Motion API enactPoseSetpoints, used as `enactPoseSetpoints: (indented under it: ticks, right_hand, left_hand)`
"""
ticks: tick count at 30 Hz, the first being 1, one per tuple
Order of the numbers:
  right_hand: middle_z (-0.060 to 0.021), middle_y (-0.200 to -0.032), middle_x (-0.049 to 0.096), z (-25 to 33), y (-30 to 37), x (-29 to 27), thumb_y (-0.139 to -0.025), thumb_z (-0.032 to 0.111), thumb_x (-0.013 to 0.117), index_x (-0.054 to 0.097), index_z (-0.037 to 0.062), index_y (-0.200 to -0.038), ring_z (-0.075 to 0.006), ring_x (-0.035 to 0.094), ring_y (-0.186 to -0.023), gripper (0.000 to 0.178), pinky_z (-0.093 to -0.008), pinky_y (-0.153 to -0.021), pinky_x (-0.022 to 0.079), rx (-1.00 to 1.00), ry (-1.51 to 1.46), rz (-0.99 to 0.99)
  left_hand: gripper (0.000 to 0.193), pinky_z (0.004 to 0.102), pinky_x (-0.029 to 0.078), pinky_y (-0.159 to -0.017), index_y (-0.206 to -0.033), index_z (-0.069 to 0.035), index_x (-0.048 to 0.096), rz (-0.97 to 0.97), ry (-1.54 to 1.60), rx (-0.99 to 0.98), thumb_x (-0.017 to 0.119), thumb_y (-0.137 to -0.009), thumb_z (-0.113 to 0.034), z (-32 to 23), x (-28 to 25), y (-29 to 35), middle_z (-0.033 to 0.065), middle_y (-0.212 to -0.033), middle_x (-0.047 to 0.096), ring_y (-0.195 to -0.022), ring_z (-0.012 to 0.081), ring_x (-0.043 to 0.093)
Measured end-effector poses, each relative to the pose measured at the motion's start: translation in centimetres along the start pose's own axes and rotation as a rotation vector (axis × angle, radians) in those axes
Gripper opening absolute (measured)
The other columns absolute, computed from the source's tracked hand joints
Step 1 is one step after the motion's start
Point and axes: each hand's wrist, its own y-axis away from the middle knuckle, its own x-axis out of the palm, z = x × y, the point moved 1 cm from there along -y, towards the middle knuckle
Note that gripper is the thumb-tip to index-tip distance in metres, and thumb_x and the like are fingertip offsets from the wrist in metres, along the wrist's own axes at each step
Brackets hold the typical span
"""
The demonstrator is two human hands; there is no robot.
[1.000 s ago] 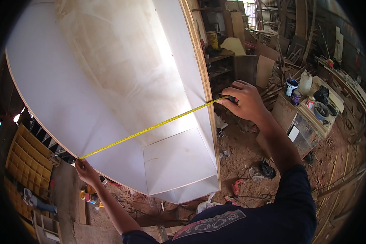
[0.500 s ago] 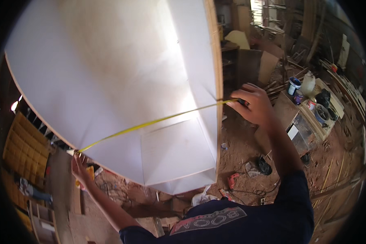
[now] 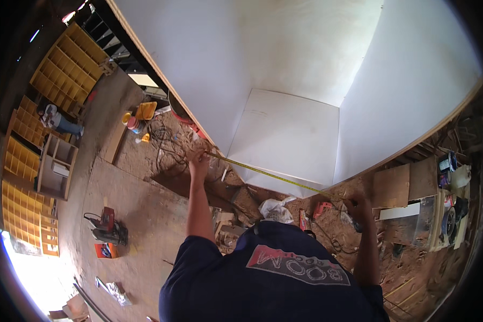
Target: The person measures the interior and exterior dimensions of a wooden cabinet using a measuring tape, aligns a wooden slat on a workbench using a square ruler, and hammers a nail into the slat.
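**Left hand [image 3: 198, 159] and right hand [image 3: 358, 206] on one yellow tape measure [image 3: 276, 175]**

So there's one tape, two bare hands. The left one pinches its left end between thumb and fingertips. The right one has its fingers curled around the other end, though it's pretty dark there and I can't make out the case. The tape lies between them, pulled pretty much straight and sloping down to the right.

Just past it is one big open cabinet [image 3: 198, 64], white inside. The tape crosses in front of its near end; can't tell if they touch.

On the ground near the right hand, a bit to its left: one red drill [image 3: 322, 209], and further left one white plastic bag [image 3: 277, 210]. Off to the right, one white jug [image 3: 460, 177].

Way over left there's one red power tool [image 3: 108, 224], and at the far left one other person [image 3: 61, 121] beside some yellow gridded shelving [image 3: 70, 59], at least three sections of it.
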Motion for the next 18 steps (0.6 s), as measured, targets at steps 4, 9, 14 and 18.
enactPoseSetpoints:
  ticks: [4,9,14,18]
  right_hand:
    - [-0.0149,-0.083,0.068,-2.2,0.1,4.2,-0.088,0.019,0.076,0.071,0.0006,-0.091,-0.0277,0.068,-0.077,0.019,-0.0390,-0.072,0.053,-0.033,0.100,0.049]
    - [-0.0178,-0.088,0.068,-4.0,-0.6,7.2,-0.089,0.020,0.075,0.072,0.0015,-0.091,-0.0356,0.067,-0.085,0.019,-0.0434,-0.076,0.053,0.017,0.121,0.052]
    - [-0.0200,-0.092,0.069,-6.2,-0.7,7.3,-0.088,0.023,0.075,0.073,0.0022,-0.092,-0.0396,0.066,-0.089,0.021,-0.0475,-0.078,0.052,0.048,0.162,-0.017]
    - [-0.0222,-0.087,0.068,-8.3,-2.3,8.8,-0.088,0.032,0.075,0.074,0.0035,-0.087,-0.0415,0.064,-0.085,0.029,-0.0519,-0.076,0.050,-0.042,0.259,-0.039]
  left_hand:
    - [0.041,0.0381,0.056,-0.083,-0.132,-0.005,0.068,0.010,-0.277,-0.094,0.062,-0.094,-0.016,1.4,4.9,1.1,0.0143,-0.104,0.077,-0.097,0.0221,0.073]
    - [0.043,0.0403,0.054,-0.097,-0.136,-0.005,0.064,0.145,-0.214,-0.055,0.060,-0.093,-0.012,6.8,6.9,-0.2,0.0187,-0.126,0.070,-0.120,0.0317,0.067]
    - [0.041,0.0395,0.052,-0.102,-0.133,-0.006,0.065,0.358,-0.128,-0.123,0.064,-0.092,-0.009,11.8,9.4,-2.4,0.0163,-0.140,0.063,-0.130,0.0315,0.061]
    - [0.040,0.0429,0.054,-0.098,-0.130,-0.001,0.063,0.321,-0.361,-0.224,0.065,-0.092,-0.013,14.5,8.9,-3.3,0.0141,-0.131,0.068,-0.120,0.0333,0.067]
